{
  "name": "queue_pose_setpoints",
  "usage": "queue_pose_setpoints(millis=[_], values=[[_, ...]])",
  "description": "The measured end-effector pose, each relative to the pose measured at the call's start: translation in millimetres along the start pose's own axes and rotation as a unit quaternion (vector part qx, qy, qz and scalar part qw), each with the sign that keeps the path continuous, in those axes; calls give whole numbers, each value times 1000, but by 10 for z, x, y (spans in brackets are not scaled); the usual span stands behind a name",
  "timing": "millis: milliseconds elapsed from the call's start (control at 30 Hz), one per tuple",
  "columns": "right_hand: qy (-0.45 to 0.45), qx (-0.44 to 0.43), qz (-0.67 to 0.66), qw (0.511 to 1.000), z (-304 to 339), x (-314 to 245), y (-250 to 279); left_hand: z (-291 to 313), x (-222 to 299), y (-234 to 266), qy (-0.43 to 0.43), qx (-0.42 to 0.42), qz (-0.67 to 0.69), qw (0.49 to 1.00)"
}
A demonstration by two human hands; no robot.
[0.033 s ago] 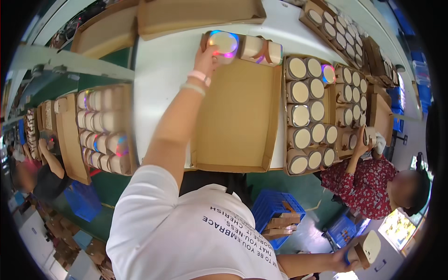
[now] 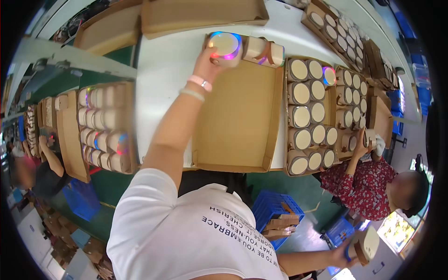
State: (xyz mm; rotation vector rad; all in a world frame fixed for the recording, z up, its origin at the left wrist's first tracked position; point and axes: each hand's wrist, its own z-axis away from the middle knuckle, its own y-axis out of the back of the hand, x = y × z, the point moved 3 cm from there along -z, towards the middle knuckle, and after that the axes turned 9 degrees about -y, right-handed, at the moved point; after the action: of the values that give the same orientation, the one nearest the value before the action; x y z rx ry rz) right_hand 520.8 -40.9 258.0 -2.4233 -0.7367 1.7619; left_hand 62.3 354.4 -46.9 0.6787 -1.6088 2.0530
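- Very little has changed from the earlier picture: the left hand (image 2: 208, 65) has the same lit unit (image 2: 225, 44), only slightly shifted, so the work stands at practically the same point.
- The left hand's fingers curl round the near left side of this cream-topped unit, thumb by its glowing rim; the unit is at the far left corner of the open cardboard tray (image 2: 235, 121). Blur there leaves it unclear whether it rests on the tray or is slightly raised.
- Just to its right, a second unit (image 2: 255, 48) with a brown strap (image 2: 267, 50) lies on its side at the tray's far end, untouched.
- The right hand (image 2: 343, 254) clasps another unit (image 2: 371, 242) around its body, out to the person's right and well apart from the desk (image 2: 163, 65); its pale face sits at a slightly different angle now. Both hands are thus occupied.
- Right of the open tray stands a packed tray (image 2: 330, 109) of upright units, one glowing; beyond it, a co-worker in a floral top (image 2: 357, 189) handles a similar piece.
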Motion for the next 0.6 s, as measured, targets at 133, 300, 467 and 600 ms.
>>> queue_pose_setpoints(millis=[133, 300, 467, 600], values=[[-415, -122, -278, 858, 387, 1072, -484, 786, 306, -95, 55, -48, 252, 965], [-715, -162, -141, 665, 1718, 2893, -997, 1760, 228, 318, 21, 16, 182, 983], [-322, -572, 231, 718, 3238, 3117, -1258, 2824, 173, 805, -17, 131, 227, 965], [155, -754, 410, 489, 3777, 2554, -1254, 3431, 97, 946, -41, 143, 359, 921]])
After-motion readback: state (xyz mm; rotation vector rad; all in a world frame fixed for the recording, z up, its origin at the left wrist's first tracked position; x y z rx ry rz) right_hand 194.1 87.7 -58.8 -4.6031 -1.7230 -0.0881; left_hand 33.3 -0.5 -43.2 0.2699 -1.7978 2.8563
